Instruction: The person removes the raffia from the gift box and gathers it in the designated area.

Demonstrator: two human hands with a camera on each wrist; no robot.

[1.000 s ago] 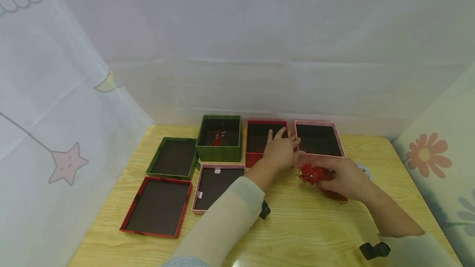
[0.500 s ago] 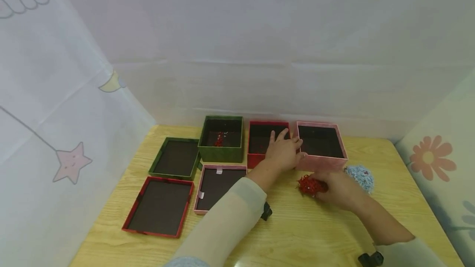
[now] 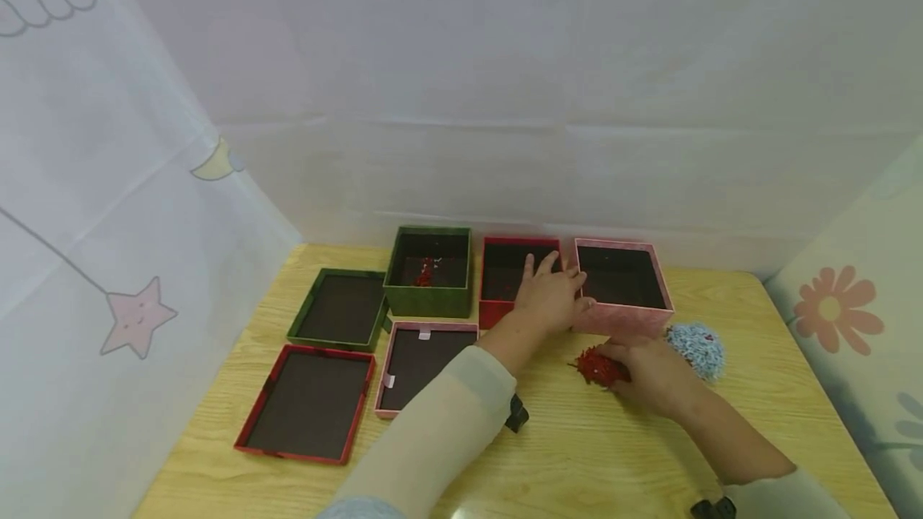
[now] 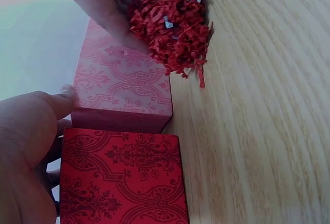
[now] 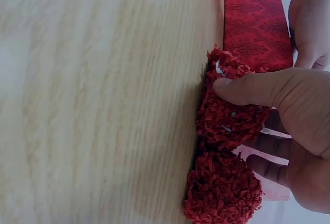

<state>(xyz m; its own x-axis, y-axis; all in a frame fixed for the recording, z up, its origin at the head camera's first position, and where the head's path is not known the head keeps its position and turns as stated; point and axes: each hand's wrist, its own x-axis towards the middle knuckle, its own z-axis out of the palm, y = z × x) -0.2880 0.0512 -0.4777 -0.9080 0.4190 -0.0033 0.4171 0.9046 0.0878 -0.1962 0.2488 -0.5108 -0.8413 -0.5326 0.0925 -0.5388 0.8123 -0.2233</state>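
My right hand [image 3: 656, 375] holds a clump of red shredded paper [image 3: 600, 367] low at the table, in front of the pink box [image 3: 623, 319]. In the right wrist view the thumb presses on one side of the clump, with the fingers partly hidden behind it. A second red lump [image 5: 224, 190] lies right beside it. My left hand [image 3: 548, 295] rests, fingers spread, over the red box [image 3: 497, 311] where it meets the pink one. In the left wrist view its thumb [image 4: 66, 94] touches the pink box's edge, and the other fingers are partly hidden behind the red box.
Light blue shredded paper [image 3: 696, 351] is heaped to the right. A green box [image 3: 429, 301] with red and white scraps inside stands left of the red one. Green [image 3: 339, 307], red [image 3: 310, 403] and pink [image 3: 418, 363] lids lie upturned at the left.
My right hand has lowered the red shredded paper toward the table and drawn it slightly nearer me, uncovering the blue heap. The left hand has stayed in place.
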